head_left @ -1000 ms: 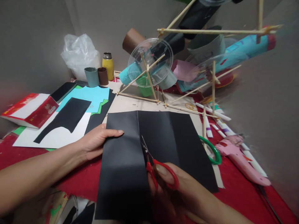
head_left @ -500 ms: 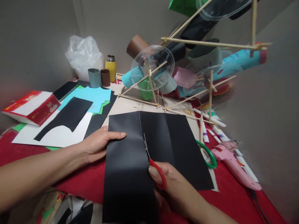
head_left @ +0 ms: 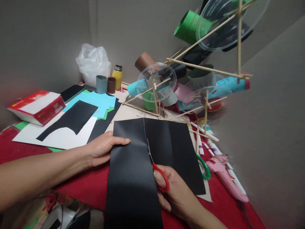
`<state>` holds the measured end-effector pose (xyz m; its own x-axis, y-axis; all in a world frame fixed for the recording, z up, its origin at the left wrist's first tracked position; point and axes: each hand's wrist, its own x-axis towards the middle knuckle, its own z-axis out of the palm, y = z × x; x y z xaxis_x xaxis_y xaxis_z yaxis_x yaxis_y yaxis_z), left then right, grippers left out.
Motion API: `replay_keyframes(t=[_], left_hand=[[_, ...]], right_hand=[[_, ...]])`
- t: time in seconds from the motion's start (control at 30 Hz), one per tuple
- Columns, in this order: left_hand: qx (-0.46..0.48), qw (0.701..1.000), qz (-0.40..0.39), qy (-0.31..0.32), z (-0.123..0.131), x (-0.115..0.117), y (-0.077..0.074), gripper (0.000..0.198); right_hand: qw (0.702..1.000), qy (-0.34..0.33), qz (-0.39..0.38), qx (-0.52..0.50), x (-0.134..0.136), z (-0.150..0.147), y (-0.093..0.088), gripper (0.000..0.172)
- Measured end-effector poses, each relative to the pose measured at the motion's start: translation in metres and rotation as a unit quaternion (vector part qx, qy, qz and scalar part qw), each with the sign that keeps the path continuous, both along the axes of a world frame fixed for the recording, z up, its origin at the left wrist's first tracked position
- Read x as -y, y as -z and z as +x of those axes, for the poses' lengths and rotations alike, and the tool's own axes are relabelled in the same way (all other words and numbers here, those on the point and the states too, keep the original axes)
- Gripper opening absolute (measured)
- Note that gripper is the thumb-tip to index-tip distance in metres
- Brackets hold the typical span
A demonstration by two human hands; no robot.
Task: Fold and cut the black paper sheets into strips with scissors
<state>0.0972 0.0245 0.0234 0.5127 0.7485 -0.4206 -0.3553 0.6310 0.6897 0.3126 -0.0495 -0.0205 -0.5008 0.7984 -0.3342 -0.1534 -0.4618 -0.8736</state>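
A large sheet of black paper [head_left: 133, 178] is spread in front of me, with a long cut running up it from the near edge. My left hand [head_left: 105, 147] pinches its left edge, thumb on top and fingers underneath. Red-handled scissors [head_left: 162, 178] sit in my right hand [head_left: 175, 187], thumb through one loop. Their blades lie along the cut line, just short of the sheet's far edge, and look nearly closed. The lower fingers of my right hand are partly hidden under the paper.
Bamboo-stick frames with clear plastic discs [head_left: 156, 82] and coloured paper tubes rise behind the sheet. A pink glue gun [head_left: 226, 179] and a green tape ring [head_left: 205, 168] lie right. Left are cut papers [head_left: 71, 117], a red box [head_left: 38, 106], small cups [head_left: 102, 84] and a yellow bottle [head_left: 117, 78].
My view has shifted, so the background sits lower and the right-hand objects lie further left. Both hands keep their hold, and the scissors stay at nearly the same place on the paper.
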Motion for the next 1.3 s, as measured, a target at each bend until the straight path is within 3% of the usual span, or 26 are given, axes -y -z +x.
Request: replay_keyframes(t=[0.23, 0.33, 0.47, 0.57, 0.73, 0.8, 1.0, 1.1, 1.17, 1.23, 1.3], left_hand=[[0.005, 1.000, 0.028, 0.013, -0.002, -0.003, -0.002, 0.016], [-0.028, 0.997, 0.067, -0.030, -0.006, -0.012, -0.003, 0.023], [-0.106, 0.955, 0.244, -0.131, -0.015, -0.024, -0.011, 0.039], [-0.185, 0.910, 0.355, -0.107, -0.019, -0.025, -0.018, 0.032], [-0.167, 0.936, 0.304, 0.054, -0.023, -0.016, -0.024, 0.017], [-0.150, 0.942, 0.289, 0.086, -0.025, -0.015, -0.025, 0.015], [-0.109, 0.952, 0.284, 0.020, -0.032, -0.012, -0.033, 0.015], [-0.063, 0.957, 0.274, -0.070, -0.036, -0.011, -0.040, 0.017], [-0.035, 0.949, 0.278, -0.145, -0.038, -0.011, -0.044, 0.017], [-0.007, 0.936, 0.284, -0.210, -0.038, -0.008, -0.047, 0.017], [0.013, 0.927, 0.285, -0.245, -0.036, -0.004, -0.049, 0.016]], right_hand=[[1.000, -0.008, 0.003, 0.011, -0.001, 0.004, 0.001, 0.047], [1.000, -0.014, 0.009, 0.024, -0.001, 0.006, 0.000, 0.046], [0.998, -0.051, 0.014, 0.041, 0.000, 0.005, -0.005, 0.049], [0.994, -0.091, 0.005, 0.059, 0.003, 0.003, -0.010, 0.052], [0.989, -0.126, 0.010, 0.073, 0.004, 0.001, -0.016, 0.053], [0.989, -0.126, 0.016, 0.070, 0.003, 0.002, -0.016, 0.055], [0.984, -0.146, 0.055, 0.088, 0.002, 0.025, -0.019, 0.058], [0.992, -0.078, 0.078, 0.066, 0.004, 0.041, -0.029, 0.057], [0.993, 0.052, 0.103, 0.023, 0.007, 0.047, -0.039, 0.051], [0.974, 0.182, 0.129, -0.024, 0.013, 0.050, -0.050, 0.045], [0.956, 0.244, 0.156, -0.057, 0.021, 0.049, -0.056, 0.039]])
